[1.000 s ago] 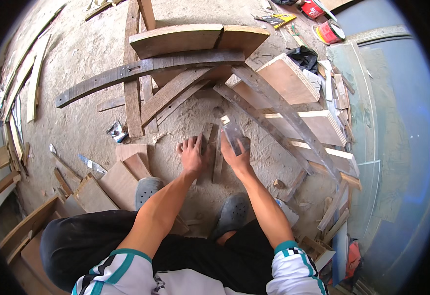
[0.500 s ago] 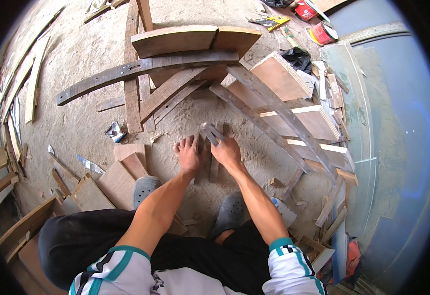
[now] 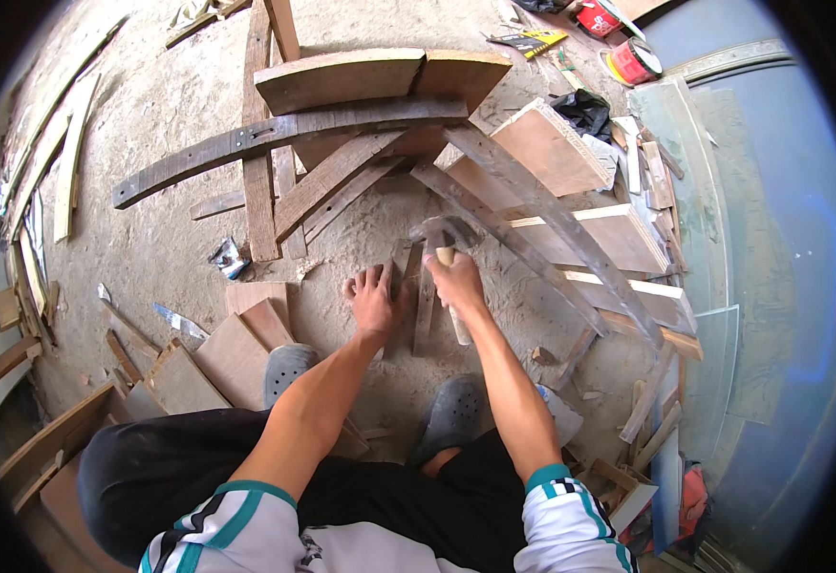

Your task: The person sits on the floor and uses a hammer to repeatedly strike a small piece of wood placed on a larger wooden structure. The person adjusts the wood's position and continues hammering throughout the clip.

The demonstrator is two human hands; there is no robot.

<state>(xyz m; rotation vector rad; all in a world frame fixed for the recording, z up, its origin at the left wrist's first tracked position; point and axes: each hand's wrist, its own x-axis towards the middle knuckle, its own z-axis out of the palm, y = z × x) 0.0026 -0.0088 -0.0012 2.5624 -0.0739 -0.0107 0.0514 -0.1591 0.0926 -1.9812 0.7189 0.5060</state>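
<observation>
Dusty floor (image 3: 150,105) is littered with wood offcuts (image 3: 230,353). A hammer (image 3: 446,256) is gripped by the clenched fingers of the right hand (image 3: 460,285), its head just beyond them; wooden strips (image 3: 424,320) are seen beside the left hand (image 3: 373,304), its grip unclear.

Two hands (image 3: 374,304), one hammer (image 3: 449,232) and two narrow wood strips (image 3: 424,325) are at the middle of the floor (image 3: 179,95); two grey clogs (image 3: 451,411) are nearer its front edge. Toward the back edge there are one long curved beam (image 3: 342,122), two thick boards (image 3: 342,79) and two long bars (image 3: 554,222) slanting rightward. Toward the right edge lie three pale-edged panels (image 3: 547,148); by the back right corner, two red tins (image 3: 635,62) and one saw (image 3: 530,42).
</observation>
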